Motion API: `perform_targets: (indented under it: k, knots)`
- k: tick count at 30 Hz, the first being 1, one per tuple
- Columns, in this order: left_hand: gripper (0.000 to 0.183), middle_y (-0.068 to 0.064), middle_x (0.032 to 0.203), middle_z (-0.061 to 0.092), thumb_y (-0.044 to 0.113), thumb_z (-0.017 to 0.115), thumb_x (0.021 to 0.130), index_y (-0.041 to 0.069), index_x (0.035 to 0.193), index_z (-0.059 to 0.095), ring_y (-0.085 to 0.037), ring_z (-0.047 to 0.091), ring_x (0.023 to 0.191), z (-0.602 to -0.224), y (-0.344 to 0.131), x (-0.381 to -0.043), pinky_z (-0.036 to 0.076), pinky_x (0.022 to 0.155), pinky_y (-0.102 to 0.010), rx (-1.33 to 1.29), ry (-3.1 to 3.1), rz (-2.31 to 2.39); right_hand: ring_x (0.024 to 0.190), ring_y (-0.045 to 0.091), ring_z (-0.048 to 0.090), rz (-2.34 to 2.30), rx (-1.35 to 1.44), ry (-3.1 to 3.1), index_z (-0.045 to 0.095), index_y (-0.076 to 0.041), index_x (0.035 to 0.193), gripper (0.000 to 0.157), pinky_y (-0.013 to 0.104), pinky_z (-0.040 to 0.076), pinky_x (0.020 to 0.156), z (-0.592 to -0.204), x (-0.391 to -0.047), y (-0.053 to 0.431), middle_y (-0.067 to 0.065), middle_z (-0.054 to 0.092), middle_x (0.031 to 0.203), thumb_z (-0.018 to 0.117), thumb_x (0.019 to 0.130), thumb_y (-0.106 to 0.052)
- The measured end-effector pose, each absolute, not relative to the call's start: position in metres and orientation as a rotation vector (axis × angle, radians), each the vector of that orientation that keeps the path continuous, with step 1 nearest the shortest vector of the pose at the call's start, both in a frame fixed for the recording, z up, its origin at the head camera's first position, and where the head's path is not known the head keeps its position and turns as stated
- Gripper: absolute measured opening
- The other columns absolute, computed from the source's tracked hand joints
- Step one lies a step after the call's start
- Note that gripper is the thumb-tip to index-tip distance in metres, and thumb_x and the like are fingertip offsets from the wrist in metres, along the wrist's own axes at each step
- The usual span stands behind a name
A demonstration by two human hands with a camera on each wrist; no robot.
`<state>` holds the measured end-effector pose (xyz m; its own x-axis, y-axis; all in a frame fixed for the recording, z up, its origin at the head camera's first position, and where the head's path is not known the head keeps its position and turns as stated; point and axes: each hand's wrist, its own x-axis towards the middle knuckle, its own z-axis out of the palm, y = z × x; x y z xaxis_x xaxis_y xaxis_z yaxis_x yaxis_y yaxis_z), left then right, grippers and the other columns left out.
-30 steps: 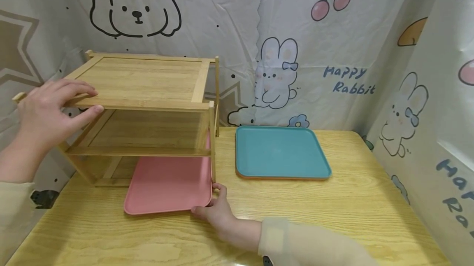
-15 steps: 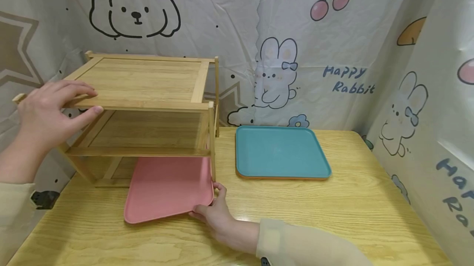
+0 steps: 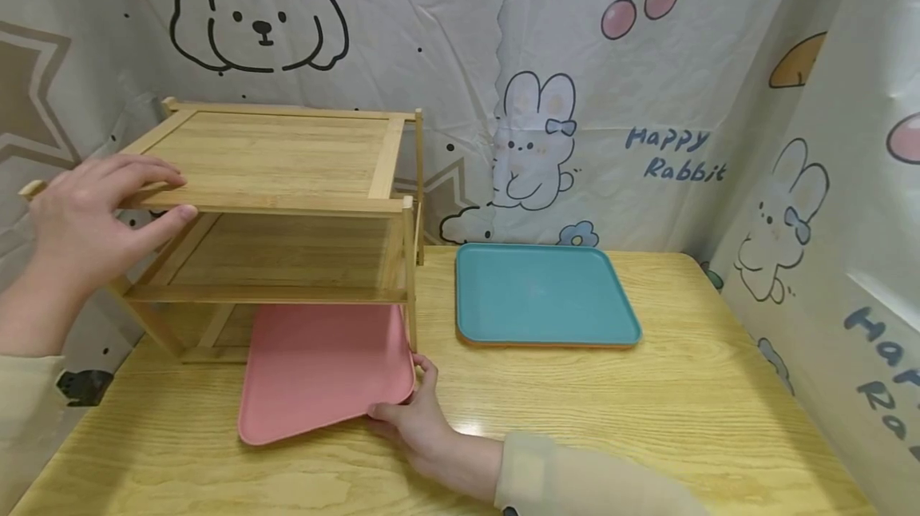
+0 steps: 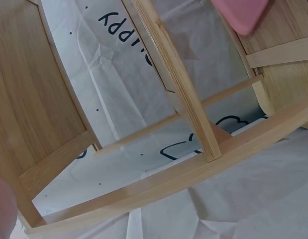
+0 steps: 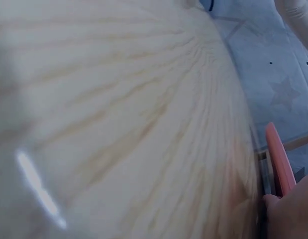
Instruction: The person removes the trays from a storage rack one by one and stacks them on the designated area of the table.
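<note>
A pink tray (image 3: pixel 327 364) lies slanted, its back part under the lower boards of a wooden shelf rack (image 3: pixel 273 156) and its front sticking out over the table. My right hand (image 3: pixel 420 424) grips the tray's front right corner, thumb at the front edge, close to the rack's right front post. At the rack's top left, my left hand (image 3: pixel 93 216) holds the front edge of the upper board, fingers on top and thumb at the front. The left wrist view has the rack's side frame and a corner of the pink tray (image 4: pixel 241 12).
Right of the rack, a teal tray (image 3: pixel 546 292) lies on top of an orange one, whose rim (image 3: pixel 553 346) barely shows. The wooden table (image 3: pixel 647 420) meets a printed cloth (image 3: pixel 460 61) at the back and sides.
The pink tray's front left corner has swung forward, toward me, so the tray sits more slanted. My right hand keeps its grip at the corner; my left hand has stayed on the rack.
</note>
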<state>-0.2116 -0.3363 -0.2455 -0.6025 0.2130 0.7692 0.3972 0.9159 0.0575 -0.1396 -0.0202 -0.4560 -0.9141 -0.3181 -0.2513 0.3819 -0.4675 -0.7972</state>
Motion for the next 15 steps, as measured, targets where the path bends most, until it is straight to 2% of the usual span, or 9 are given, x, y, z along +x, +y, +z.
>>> perform_targets:
  k: [5, 7, 9, 11, 15]
  knots:
    - [0.038, -0.011, 0.107, 0.06, 0.03, 0.074, 0.066, 0.011, 0.096, 0.065, -0.034, 0.052, 0.092, -0.244, -0.335, -0.21, 0.031, 0.07, -0.04, -0.423, -2.243, -0.286, 0.094, 0.028, 0.059, -2.408, 0.092, 1.253, 0.01, -0.027, 0.129, 0.086, 0.041, 0.049, 0.075, -0.448, -0.136, -0.018, 0.019, 0.042, 0.122, 0.052, 0.07, 0.019]
    - [0.038, -0.011, 0.106, 0.061, 0.03, 0.074, 0.066, 0.01, 0.096, 0.065, -0.034, 0.052, 0.091, -0.244, -0.335, -0.21, 0.031, 0.069, -0.04, -0.432, -2.236, -0.283, 0.095, 0.029, 0.059, -2.415, 0.079, 1.229, 0.01, -0.028, 0.13, 0.086, 0.044, 0.049, 0.077, -0.445, -0.135, -0.016, 0.018, 0.041, 0.124, 0.052, 0.069, 0.018]
    - [0.038, -0.01, 0.106, 0.061, 0.031, 0.074, 0.066, 0.01, 0.096, 0.065, -0.034, 0.053, 0.09, -0.244, -0.336, -0.211, 0.03, 0.067, -0.037, -0.443, -2.225, -0.277, 0.093, 0.029, 0.06, -2.42, 0.068, 1.21, 0.01, -0.028, 0.13, 0.086, 0.046, 0.048, 0.078, -0.442, -0.134, -0.014, 0.018, 0.041, 0.125, 0.052, 0.069, 0.016]
    - [0.038, -0.009, 0.106, 0.061, 0.032, 0.074, 0.065, 0.011, 0.096, 0.066, -0.033, 0.053, 0.089, -0.244, -0.337, -0.212, 0.028, 0.066, -0.03, -0.451, -2.215, -0.277, 0.089, 0.028, 0.061, -2.422, 0.061, 1.197, 0.011, -0.028, 0.131, 0.085, 0.047, 0.047, 0.078, -0.44, -0.133, -0.011, 0.016, 0.041, 0.126, 0.052, 0.07, 0.015]
    - [0.039, -0.009, 0.105, 0.062, 0.033, 0.074, 0.065, 0.011, 0.095, 0.066, -0.032, 0.053, 0.088, -0.245, -0.338, -0.213, 0.027, 0.066, -0.027, -0.462, -2.205, -0.28, 0.079, 0.025, 0.062, -2.403, 0.065, 1.221, 0.013, -0.027, 0.131, 0.082, 0.047, 0.048, 0.076, -0.439, -0.131, -0.005, 0.015, 0.045, 0.121, 0.051, 0.07, 0.011]
